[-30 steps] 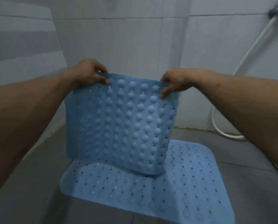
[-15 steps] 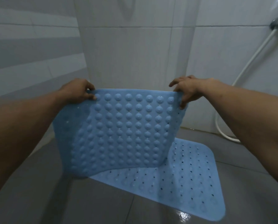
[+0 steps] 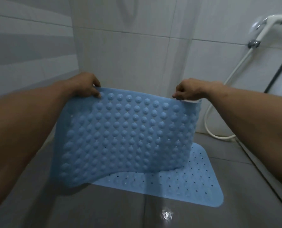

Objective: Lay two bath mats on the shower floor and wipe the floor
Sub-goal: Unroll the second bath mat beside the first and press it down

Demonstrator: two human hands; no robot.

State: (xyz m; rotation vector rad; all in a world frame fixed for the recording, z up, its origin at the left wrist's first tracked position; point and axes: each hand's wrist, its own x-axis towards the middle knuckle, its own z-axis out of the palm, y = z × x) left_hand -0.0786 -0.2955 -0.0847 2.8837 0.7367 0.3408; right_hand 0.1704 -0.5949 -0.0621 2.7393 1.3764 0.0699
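I hold a light blue bath mat (image 3: 125, 137) up in the air by its top edge, its suction-cup side facing me. My left hand (image 3: 86, 87) pinches the upper left corner. My right hand (image 3: 186, 90) pinches the top edge near the upper right corner. The mat hangs curved, and its lower edge reaches down close to the floor. A second blue bath mat (image 3: 189, 181) with small holes lies flat on the dark grey shower floor (image 3: 91, 209), partly hidden behind the hanging one.
White tiled walls (image 3: 130, 51) close the shower at the back and left. A white hand shower (image 3: 268, 25) hangs on the right wall, its hose (image 3: 209, 122) looping down to the floor. A wet glint (image 3: 166, 214) shows on the floor in front.
My hands have spread further apart along the top edge, stretching the mat wider. The mat has shifted left, uncovering more of the mat that lies on the floor.
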